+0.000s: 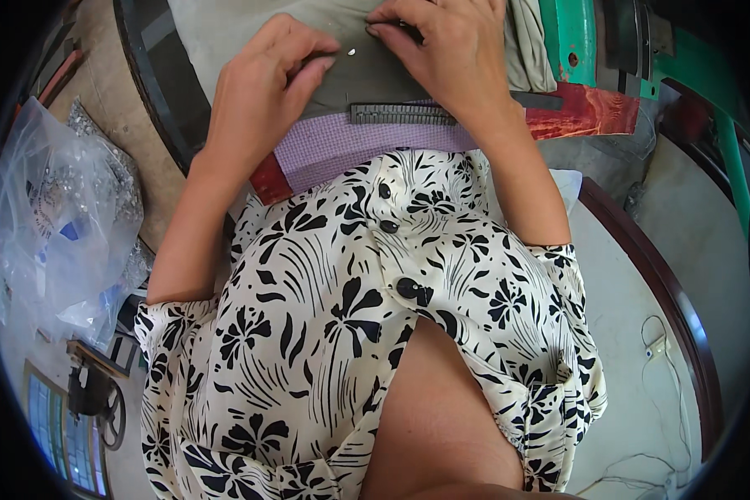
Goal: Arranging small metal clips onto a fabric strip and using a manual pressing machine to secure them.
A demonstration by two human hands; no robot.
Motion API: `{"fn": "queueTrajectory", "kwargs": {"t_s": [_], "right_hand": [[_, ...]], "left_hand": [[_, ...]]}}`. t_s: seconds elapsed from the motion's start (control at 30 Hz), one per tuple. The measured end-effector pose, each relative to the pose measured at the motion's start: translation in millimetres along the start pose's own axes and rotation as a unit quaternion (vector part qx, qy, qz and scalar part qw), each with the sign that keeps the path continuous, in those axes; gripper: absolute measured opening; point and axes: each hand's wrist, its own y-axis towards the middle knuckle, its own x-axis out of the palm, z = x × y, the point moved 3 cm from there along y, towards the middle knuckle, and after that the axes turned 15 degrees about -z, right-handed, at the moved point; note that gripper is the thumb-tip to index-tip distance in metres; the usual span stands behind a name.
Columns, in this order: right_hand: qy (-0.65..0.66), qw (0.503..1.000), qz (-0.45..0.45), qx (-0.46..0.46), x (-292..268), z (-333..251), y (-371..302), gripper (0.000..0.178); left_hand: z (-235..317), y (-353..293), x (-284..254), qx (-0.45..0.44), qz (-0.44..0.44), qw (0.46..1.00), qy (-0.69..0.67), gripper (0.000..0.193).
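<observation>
The cloth (354, 87) is grey-green, the mat (329, 150) purple-checked, the shirt (308, 287) cream with black flowers.

A blue-paned window (48, 421) shows lower left, and a glossy dark-red strip (671, 292) borders pale flooring (612, 317) at right.

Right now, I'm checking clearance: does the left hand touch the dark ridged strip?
Apart: the head view shows grey cloth between left hand and ridged strip.
</observation>
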Motion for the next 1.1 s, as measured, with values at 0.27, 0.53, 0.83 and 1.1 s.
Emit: {"fn": "queueTrajectory", "kwargs": {"t_s": [0.27,0.53,0.83,1.1], "right_hand": [[0.014,0.987,-0.107,0.121,-15.4,-15.3,2.8,0.01],[-0.003,0.978,-0.177,0.108,-23.4,-46.1,-56.1,0.017],[-0.012,0.981,-0.106,0.165,-32.1,-10.5,-51.4,0.011],[0.067,0.993,0.098,-0.018,-11.1,4.7,-28.5,0.011]], "left_hand": [[6.9,14.0,2.5,0.049,-0.079,0.993,0.067,0.016],[1.9,16.5,1.7,0.03,-0.078,0.996,0.021,0.011],[2.1,1.2,3.3,0.005,-0.046,0.997,0.06,0.01],[21.3,-23.0,20.2,0.076,-0.01,0.997,0.001,0.014]]}}
